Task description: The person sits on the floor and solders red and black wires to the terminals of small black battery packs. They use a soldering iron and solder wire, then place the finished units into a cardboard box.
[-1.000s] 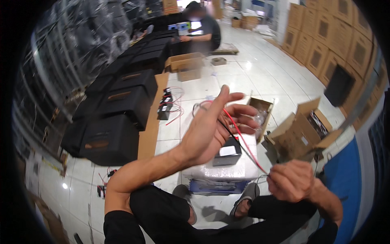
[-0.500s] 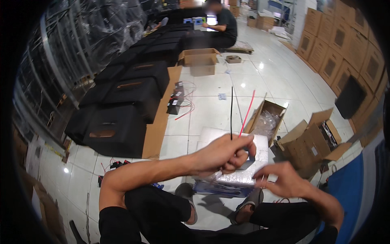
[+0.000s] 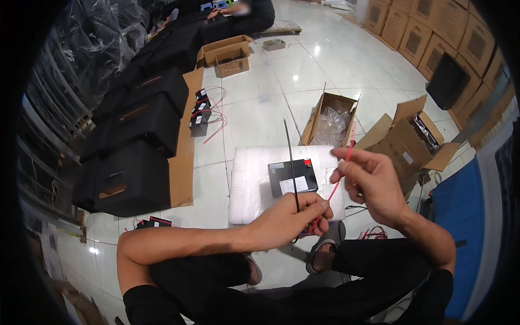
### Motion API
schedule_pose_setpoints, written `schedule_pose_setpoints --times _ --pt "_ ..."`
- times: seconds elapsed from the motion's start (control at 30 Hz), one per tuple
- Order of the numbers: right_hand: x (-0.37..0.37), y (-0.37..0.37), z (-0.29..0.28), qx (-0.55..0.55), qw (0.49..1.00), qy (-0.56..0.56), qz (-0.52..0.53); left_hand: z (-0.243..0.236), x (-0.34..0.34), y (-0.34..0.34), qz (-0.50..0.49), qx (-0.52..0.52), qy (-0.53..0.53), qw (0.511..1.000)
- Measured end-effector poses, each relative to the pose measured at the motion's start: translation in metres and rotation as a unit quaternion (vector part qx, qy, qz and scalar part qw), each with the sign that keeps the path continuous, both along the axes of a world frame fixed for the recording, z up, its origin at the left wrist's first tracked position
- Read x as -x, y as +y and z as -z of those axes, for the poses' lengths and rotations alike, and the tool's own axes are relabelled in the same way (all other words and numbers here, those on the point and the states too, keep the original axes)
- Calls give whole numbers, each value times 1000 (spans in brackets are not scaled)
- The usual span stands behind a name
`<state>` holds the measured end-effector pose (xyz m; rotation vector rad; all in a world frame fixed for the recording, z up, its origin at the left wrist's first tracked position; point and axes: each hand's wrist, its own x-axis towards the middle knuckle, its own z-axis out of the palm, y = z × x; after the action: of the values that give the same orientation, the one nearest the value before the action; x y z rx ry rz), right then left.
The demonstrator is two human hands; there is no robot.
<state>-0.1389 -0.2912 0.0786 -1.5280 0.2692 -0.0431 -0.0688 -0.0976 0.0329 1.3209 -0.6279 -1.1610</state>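
Observation:
My left hand (image 3: 290, 221) is closed around a black wire (image 3: 290, 162) and a red wire (image 3: 337, 189), near the front of a white foam block (image 3: 246, 179). The black wire stands up past my fingers, its tip free. Higher and to the right, my right hand (image 3: 374, 181) pinches the red wire near its upper end, with the stretch between both hands fairly straight. On the foam block lies a black box-shaped battery (image 3: 281, 172) with a white label and a red terminal corner. My left hand partly covers the block's front edge.
Black cases (image 3: 135, 176) with handle slots line the left on cardboard. Wired batteries (image 3: 200, 119) sit beside them. Open cartons, one with plastic wrap (image 3: 331, 122) and another (image 3: 403, 157), stand right, with stacked boxes (image 3: 414, 40) behind. Another person (image 3: 252, 16) sits at the back.
My left hand has lowered toward me, uncovering the battery. My right hand has risen from beside the block and taken hold of the red wire. The view has tilted down.

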Motion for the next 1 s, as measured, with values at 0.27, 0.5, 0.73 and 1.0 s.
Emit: schedule_pose_setpoints --times 0.27,0.5,0.73,1.0 --pt "-5 -14 13 243 969 -8 45 -20 -29 26 -82 -152 -258 951" --pt "-16 1 14 445 894 41 -48 21 -56 19 -238 -97 -468 845" --pt "-31 3 14 473 880 4 -45 57 -52 7 -230 -37 -355 905" --pt "-38 -4 14 342 936 73 -37 68 -54 9 -222 -6 -363 905"
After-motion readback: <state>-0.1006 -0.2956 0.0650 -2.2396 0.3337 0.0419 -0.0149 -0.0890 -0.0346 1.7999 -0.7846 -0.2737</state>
